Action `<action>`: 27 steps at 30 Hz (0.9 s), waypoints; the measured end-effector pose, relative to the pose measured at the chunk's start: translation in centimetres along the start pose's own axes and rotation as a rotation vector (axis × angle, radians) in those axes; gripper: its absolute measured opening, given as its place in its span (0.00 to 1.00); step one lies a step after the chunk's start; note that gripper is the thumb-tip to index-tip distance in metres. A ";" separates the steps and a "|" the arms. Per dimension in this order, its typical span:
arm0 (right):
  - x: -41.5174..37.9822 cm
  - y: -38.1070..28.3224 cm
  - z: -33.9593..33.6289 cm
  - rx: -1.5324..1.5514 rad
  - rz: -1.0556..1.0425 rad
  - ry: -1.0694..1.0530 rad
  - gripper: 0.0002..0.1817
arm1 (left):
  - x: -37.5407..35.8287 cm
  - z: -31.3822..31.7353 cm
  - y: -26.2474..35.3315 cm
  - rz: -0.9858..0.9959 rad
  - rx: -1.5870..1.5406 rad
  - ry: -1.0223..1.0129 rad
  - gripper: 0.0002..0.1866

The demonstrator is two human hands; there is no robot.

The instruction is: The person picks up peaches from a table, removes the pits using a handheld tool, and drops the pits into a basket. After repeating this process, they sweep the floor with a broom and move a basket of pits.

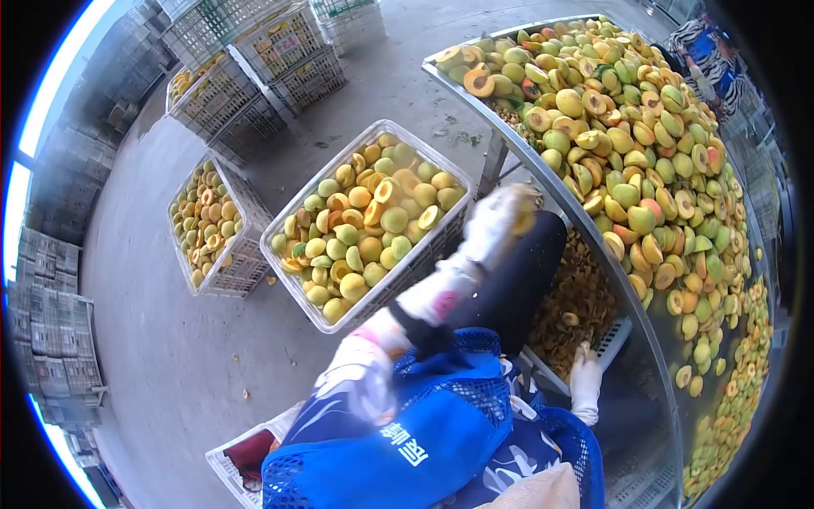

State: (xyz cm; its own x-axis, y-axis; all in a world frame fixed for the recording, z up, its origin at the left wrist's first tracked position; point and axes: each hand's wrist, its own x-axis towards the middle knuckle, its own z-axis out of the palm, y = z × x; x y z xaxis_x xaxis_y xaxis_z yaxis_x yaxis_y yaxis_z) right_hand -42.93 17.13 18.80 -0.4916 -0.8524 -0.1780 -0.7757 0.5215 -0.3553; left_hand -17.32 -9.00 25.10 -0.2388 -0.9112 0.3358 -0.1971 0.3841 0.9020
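Note:
My left hand [502,216], in a white glove, is smeared by motion between the fruit crate and the metal table. A yellowish patch shows at its fingers, too blurred to name. Lower right, my white-gloved right hand [585,382] is at the edge of a crate of brown peach stones [572,310], fingers drawn together; what they hold, if anything, is hidden. To the left stands a white plastic crate [271,254] full of halved yellow-green peaches [360,220]. More halved peaches [627,161] lie heaped on the metal-edged table [623,276] to my right.
Another crate of peaches [242,267] stands farther left. Stacked crates [292,59] rise behind it, with more stacks [55,339] along the left side. A small white crate [225,467] with dark red cloth is beside me. A person [708,59] is beyond the table.

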 end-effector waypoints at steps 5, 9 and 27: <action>0.0 3.1 1.1 0.232 0.160 -0.090 0.20 | -5.2 -17.9 -13.8 -0.368 0.720 0.398 0.15; -0.4 0.1 1.4 0.134 0.068 -0.140 0.22 | -8.5 -23.6 -22.2 -0.235 1.071 -0.108 0.24; 2.4 -5.0 -0.3 0.789 0.336 -0.212 0.16 | 18.5 8.5 3.6 0.109 0.834 -0.082 0.23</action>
State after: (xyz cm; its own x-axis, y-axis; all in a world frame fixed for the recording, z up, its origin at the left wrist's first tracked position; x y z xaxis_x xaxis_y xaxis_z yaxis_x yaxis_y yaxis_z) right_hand -40.37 12.55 20.44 -0.4996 -0.6886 -0.5255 -0.0657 0.6350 -0.7697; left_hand -30.50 -23.22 32.25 -0.3592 -0.8611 0.3599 -0.7984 0.4832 0.3593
